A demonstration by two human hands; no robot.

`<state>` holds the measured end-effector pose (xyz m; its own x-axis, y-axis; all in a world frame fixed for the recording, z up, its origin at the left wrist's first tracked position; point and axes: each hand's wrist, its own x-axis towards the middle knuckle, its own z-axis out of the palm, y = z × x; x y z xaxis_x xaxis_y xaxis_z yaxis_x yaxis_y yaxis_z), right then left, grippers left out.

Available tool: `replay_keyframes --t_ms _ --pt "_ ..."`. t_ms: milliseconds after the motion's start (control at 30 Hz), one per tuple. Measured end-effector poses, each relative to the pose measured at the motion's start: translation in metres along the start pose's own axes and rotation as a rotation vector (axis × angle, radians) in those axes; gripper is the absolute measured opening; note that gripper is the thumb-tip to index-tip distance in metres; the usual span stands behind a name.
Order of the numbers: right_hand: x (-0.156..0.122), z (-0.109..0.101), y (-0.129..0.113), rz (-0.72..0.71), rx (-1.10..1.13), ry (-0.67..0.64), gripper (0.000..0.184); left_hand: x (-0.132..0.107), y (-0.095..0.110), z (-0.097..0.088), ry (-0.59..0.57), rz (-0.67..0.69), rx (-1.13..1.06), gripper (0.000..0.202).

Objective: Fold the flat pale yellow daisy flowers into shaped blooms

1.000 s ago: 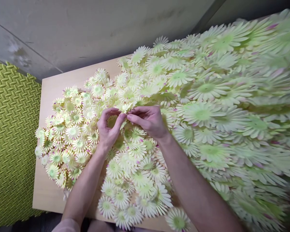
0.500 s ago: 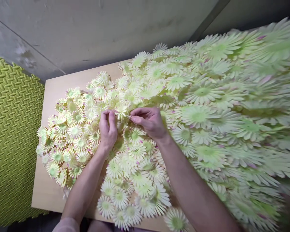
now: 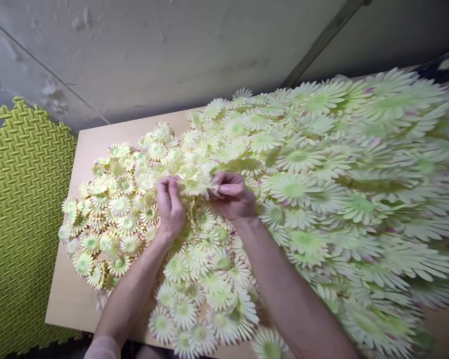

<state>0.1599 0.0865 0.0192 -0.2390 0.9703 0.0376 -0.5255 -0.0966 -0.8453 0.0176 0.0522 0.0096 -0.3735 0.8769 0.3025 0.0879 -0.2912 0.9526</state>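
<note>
Both hands meet over a heap of pale yellow-green artificial daisy heads. My left hand (image 3: 171,204) is closed in a pinch at the left side of a flower head (image 3: 196,183); its fingertips are partly turned from view. On the other side, my right hand (image 3: 235,195) pinches petals at the flower's right edge. The flower is slightly smeared by motion, so whether it is one layer or several I cannot tell. Smaller flower heads (image 3: 118,205) lie piled left of my left hand. Larger ones (image 3: 294,189) spread to the right of my right hand.
A pale wooden table (image 3: 65,299) bears the flowers. A yellow-green foam mat (image 3: 26,224) stands at its left side. Behind is a scuffed grey wall (image 3: 190,55). More flower heads (image 3: 183,306) lie between my forearms. Dark items (image 3: 443,65) sit at the far right.
My right hand now pinches petals at the flower's side, where before its fingertips were on something thin. The flower appears broader between the hands. The view has shifted slightly.
</note>
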Motion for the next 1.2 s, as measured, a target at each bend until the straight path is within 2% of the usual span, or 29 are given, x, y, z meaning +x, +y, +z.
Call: replay_keyframes --t_ms 67,133,200,233,300,367,433,467,500,567,600,633,700,733,800,900,967,1033,1133,1200 --pt "0.001 -0.003 -0.005 -0.090 0.009 -0.001 0.035 0.010 0.003 -0.008 0.084 -0.022 -0.046 0.030" --pt "0.003 -0.007 -0.011 -0.156 -0.042 0.025 0.047 0.022 0.009 -0.017 0.198 0.013 0.023 0.027" --pt "0.005 -0.007 -0.015 -0.167 -0.137 0.058 0.051 0.032 0.019 -0.027 0.194 0.079 0.077 0.024" --pt "0.006 -0.006 -0.017 -0.164 -0.187 0.078 0.051 0.035 0.025 -0.031 0.149 0.110 0.079 0.028" --pt "0.006 0.000 -0.017 -0.204 -0.278 0.132 0.051 0.041 0.038 -0.040 -0.029 0.123 0.100 0.038" --pt "0.005 0.009 -0.016 -0.293 -0.428 0.154 0.048 0.046 0.051 -0.050 -0.210 0.007 0.157 0.033" --pt "0.002 0.019 -0.014 -0.370 -0.692 0.067 0.035 0.050 0.060 -0.060 -0.406 -0.138 0.192 0.024" --pt "0.001 0.024 -0.012 -0.374 -0.864 -0.022 0.024 0.052 0.061 -0.065 -0.439 -0.161 0.232 0.020" --pt "0.000 0.028 -0.010 -0.364 -1.041 -0.109 0.023 0.053 0.061 -0.068 -0.424 -0.126 0.318 0.018" --pt "-0.001 0.033 -0.003 -0.308 -1.366 -0.235 0.054 0.054 0.056 -0.073 -0.426 -0.006 0.536 0.020" --pt "0.000 0.033 0.001 -0.295 -1.482 -0.265 0.062 0.053 0.052 -0.074 -0.447 0.042 0.655 0.026" --pt "0.000 0.032 0.004 -0.290 -1.568 -0.281 0.063 0.052 0.047 -0.074 -0.476 0.072 0.781 0.037" --pt "0.003 0.026 0.007 -0.296 -1.663 -0.257 0.049 0.049 0.037 -0.073 -0.545 0.090 0.978 0.060" --pt "0.004 0.022 0.007 -0.303 -1.677 -0.234 0.040 0.048 0.033 -0.073 -0.571 0.103 1.034 0.065" --pt "0.007 0.014 0.001 -0.332 -1.644 -0.149 0.033 0.048 0.029 -0.072 -0.578 0.125 1.086 0.059" --pt "0.008 0.004 -0.014 -0.428 -1.511 0.044 0.035 0.052 0.031 -0.073 -0.479 0.145 0.958 0.032" --pt "0.008 -0.001 -0.025 -0.515 -1.466 0.181 0.036 0.057 0.036 -0.076 -0.317 0.164 0.794 0.016" --pt "0.007 -0.003 -0.034 -0.577 -1.488 0.274 0.037 0.062 0.043 -0.081 -0.152 0.232 0.704 0.011" --pt "0.001 -0.002 -0.043 -0.571 -1.564 0.281 0.035 0.066 0.052 -0.090 -0.024 0.291 0.649 0.012" --pt "-0.004 0.003 -0.047 -0.525 -1.617 0.230 0.031 0.066 0.057 -0.096 -0.026 0.290 0.663 0.013"
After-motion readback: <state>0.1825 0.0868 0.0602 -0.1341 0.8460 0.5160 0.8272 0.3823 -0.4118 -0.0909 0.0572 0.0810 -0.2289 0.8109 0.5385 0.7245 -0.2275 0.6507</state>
